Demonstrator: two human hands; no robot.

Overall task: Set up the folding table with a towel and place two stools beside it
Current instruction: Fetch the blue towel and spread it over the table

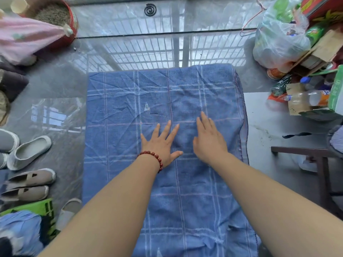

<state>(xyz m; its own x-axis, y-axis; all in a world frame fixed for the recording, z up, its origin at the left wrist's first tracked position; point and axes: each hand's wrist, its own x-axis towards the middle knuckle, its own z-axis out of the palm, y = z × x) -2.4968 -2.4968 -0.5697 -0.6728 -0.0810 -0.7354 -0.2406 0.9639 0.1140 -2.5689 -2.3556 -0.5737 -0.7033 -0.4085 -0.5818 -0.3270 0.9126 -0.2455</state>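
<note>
**Head view**

Towel: the blue checked towel [185, 93] lies spread flat over the tabletop and covers it completely, so no part of the tabletop surface shows. The far edge of the towel runs straight across the middle of the view. Its right edge droops over the side in a narrow fold. Creases mark the far half.

Left hand [160, 145]: palm down on the towel near its middle, fingers straight and fanned apart, thumb pointing toward the right hand. A red bead bracelet [153, 157] circles the wrist.

Right hand [208, 140]: palm down on the towel just beside the left hand, fingers straight and held close together. A strip of towel separates the two hands. Neither hand grips anything.

Right of the towel: a dark wooden frame [319, 158] with legs stands on the glossy grey floor [70, 75]. It cannot be told whether this is a stool. Further back on that side are a clear plastic bag [276, 43], bottles [306, 99] and cardboard boxes [323, 47].

Left of the towel: pale shoes [29, 151] lie in a row on the floor. At the far left corner stands a red tub [70, 34] with grainy fill, and a pink cloth [27, 36] is draped against it.

Beyond the towel: a black spiral coil [150, 9] lies on the floor
</note>
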